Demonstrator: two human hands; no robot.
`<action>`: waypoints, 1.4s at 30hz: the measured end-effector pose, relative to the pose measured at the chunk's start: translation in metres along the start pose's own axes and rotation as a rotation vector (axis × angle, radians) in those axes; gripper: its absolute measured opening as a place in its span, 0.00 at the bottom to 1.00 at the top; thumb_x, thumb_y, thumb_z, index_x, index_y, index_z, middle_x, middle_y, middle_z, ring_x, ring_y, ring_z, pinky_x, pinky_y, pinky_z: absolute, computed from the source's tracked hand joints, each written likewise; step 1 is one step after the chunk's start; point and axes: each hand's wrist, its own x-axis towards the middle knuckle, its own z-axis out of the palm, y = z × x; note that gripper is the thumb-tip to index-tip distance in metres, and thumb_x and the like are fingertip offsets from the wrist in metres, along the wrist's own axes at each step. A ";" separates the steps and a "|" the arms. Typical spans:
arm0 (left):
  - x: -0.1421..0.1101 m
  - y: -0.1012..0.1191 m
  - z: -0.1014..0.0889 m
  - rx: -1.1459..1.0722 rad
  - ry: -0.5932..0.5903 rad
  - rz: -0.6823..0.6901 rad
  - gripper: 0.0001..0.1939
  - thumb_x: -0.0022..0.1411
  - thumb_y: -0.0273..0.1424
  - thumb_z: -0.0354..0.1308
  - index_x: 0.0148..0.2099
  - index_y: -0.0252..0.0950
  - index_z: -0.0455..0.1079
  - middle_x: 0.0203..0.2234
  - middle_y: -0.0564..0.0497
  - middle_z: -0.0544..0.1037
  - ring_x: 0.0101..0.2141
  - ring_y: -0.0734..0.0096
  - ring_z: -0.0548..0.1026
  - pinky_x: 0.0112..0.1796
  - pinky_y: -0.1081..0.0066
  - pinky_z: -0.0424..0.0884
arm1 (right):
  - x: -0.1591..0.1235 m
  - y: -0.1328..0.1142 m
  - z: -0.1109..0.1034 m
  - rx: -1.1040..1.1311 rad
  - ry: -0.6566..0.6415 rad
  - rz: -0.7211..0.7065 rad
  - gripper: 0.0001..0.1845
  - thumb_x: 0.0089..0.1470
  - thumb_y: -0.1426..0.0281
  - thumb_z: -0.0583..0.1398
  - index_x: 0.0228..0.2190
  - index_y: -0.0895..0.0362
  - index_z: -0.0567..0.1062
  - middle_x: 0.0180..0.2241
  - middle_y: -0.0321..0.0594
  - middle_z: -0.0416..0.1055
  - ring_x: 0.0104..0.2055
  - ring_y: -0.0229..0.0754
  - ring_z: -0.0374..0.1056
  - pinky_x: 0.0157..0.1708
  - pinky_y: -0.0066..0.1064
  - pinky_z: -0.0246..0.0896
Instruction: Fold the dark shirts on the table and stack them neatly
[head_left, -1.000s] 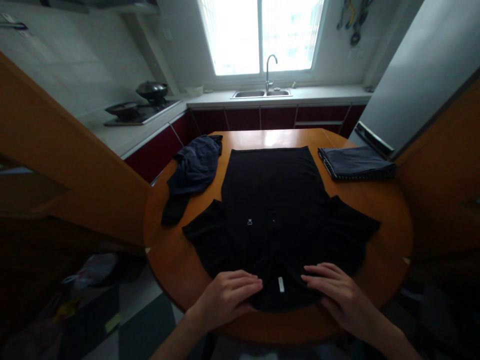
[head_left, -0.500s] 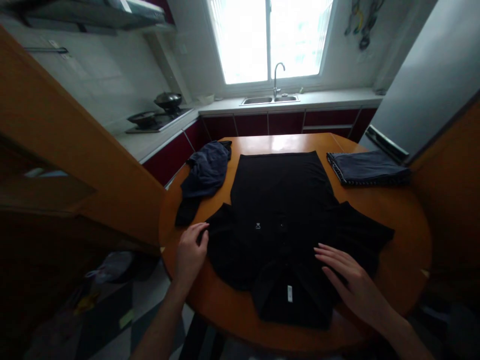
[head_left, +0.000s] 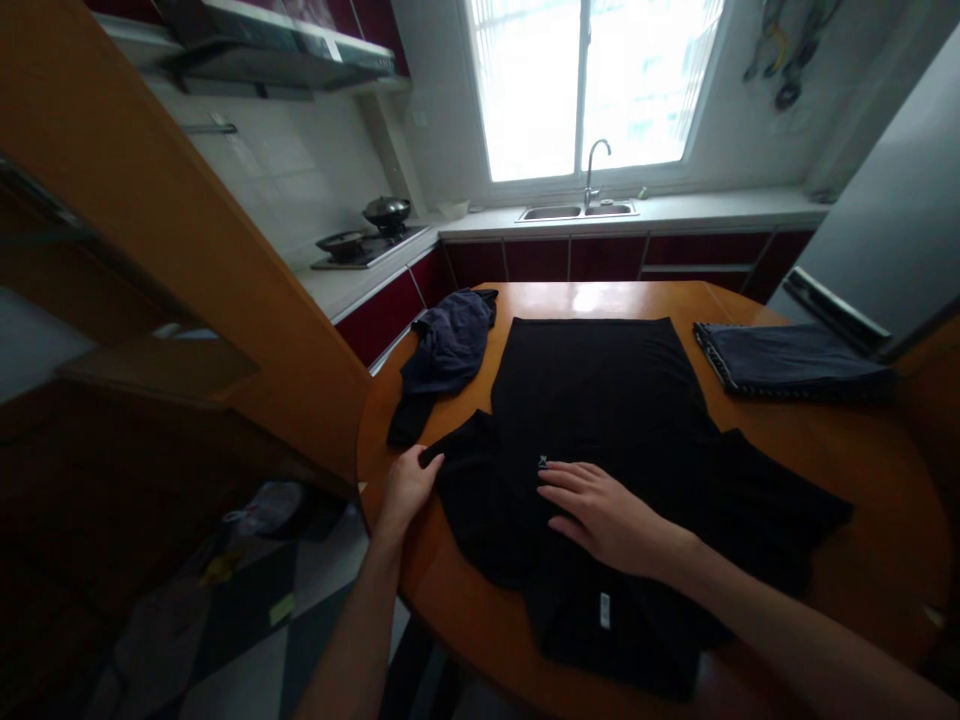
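A black short-sleeved polo shirt [head_left: 600,390] lies spread on the wooden table, its collar toward me and a white label [head_left: 604,610] showing inside the neck. My left hand [head_left: 411,483] pinches the hem of the sleeve on the left. Over the chest, beside a small light logo [head_left: 543,462], my right hand [head_left: 611,515] is stretched out palm down with its fingers extended. It holds nothing; whether it touches the cloth I cannot tell.
A crumpled dark blue garment [head_left: 450,345] lies at the table's left edge. Folded jeans [head_left: 795,360] rest at the far right of the round table [head_left: 892,460]. Beyond are a sink [head_left: 555,212], a stove [head_left: 367,248] and a refrigerator [head_left: 885,200].
My right hand has moved left, from the right side of the shirt to its chest. My left hand has closed on the left sleeve's hem. The view has turned slightly left.
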 end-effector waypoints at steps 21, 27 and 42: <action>-0.021 -0.009 0.004 0.000 0.194 -0.016 0.18 0.68 0.40 0.49 0.54 0.38 0.67 0.45 0.41 0.78 0.45 0.54 0.78 0.44 0.61 0.73 | 0.055 0.028 0.047 0.080 -0.202 -0.104 0.36 0.66 0.51 0.51 0.68 0.54 0.56 0.71 0.50 0.45 0.73 0.53 0.36 0.69 0.57 0.28; -0.018 0.028 -0.014 0.093 0.421 0.290 0.21 0.68 0.41 0.46 0.53 0.35 0.69 0.49 0.38 0.73 0.52 0.49 0.72 0.54 0.52 0.69 | 0.055 0.033 0.047 0.085 -0.149 -0.130 0.34 0.67 0.52 0.51 0.66 0.56 0.59 0.70 0.51 0.48 0.73 0.52 0.38 0.69 0.58 0.29; 0.050 0.167 0.113 0.027 -0.225 0.815 0.25 0.72 0.36 0.44 0.67 0.33 0.62 0.67 0.39 0.61 0.68 0.53 0.55 0.64 0.47 0.54 | 0.032 0.055 -0.006 0.270 0.141 0.203 0.16 0.64 0.67 0.56 0.49 0.54 0.78 0.49 0.42 0.77 0.52 0.43 0.72 0.54 0.32 0.63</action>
